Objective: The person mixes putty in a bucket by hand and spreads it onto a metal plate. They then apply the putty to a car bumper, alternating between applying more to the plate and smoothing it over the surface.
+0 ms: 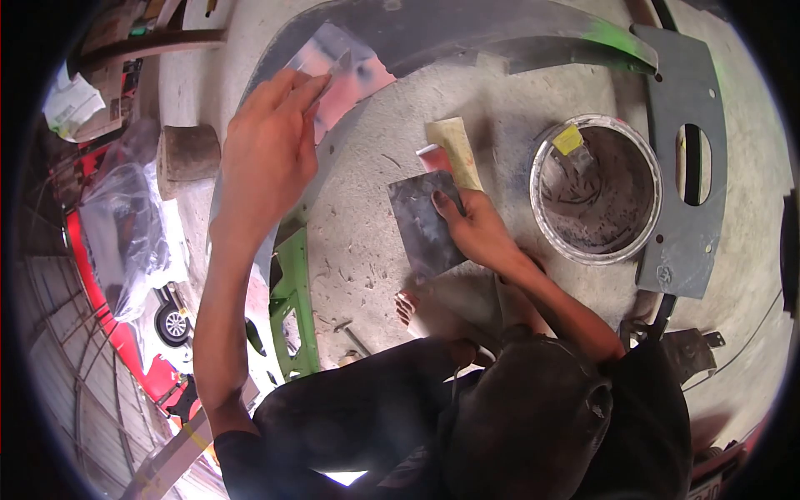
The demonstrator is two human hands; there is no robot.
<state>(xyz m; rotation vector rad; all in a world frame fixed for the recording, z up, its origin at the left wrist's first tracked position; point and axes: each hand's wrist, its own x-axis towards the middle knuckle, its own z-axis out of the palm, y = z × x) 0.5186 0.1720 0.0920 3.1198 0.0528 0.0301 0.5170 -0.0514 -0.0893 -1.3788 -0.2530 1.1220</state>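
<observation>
My left hand (271, 146) is closed in a pinch on a thin, flat blade like a putty spreader (336, 72). Its edge meets or hovers over a pinkish patch with dark smudges (350, 92) on a curved grey body panel (417, 33); contact cannot be made out. My right hand (479, 223) grips a dark rectangular plate (421, 221), thumb on top and fingers hidden beneath. Just beyond the plate lie a beige strip of paper (458, 150) and a small reddish folded piece (433, 157).
To the right stands a round bucket (536, 196), smeared inside, with a yellow-marked tool (568, 142) in it. A grey slotted panel (679, 242) lies beyond. A green bracket (292, 292), a hammer-like tool (354, 337) and a cylindrical block (187, 157) are on the left.
</observation>
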